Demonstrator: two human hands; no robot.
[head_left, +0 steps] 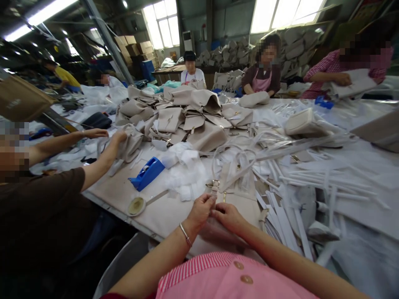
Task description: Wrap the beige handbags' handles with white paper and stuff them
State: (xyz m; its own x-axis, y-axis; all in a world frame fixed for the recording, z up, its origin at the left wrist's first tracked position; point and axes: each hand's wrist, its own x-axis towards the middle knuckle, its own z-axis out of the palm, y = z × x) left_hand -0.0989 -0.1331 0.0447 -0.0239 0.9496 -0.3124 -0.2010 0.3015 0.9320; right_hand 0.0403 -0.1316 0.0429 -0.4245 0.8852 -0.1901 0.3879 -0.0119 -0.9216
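My left hand (200, 211) is closed, thumb and fingers pinched on the end of a light strap (214, 192) below its metal buckle (213, 183). My right hand (229, 216) is closed beside it, its fingertips almost meeting the left ones; what it grips is too small to make out. The strap belongs with a beige bag (241, 203) that lies in front of me, partly under clear plastic. A looped handle (215, 160) extends beyond the buckle.
A blue tape dispenser (147, 173) and a round dish (136, 206) lie to the left. Beige bags (199, 112) are heaped beyond. White strips (283, 220) and a dark-and-white device (319, 211) lie right. A person's arms (102, 162) reach in from the left.
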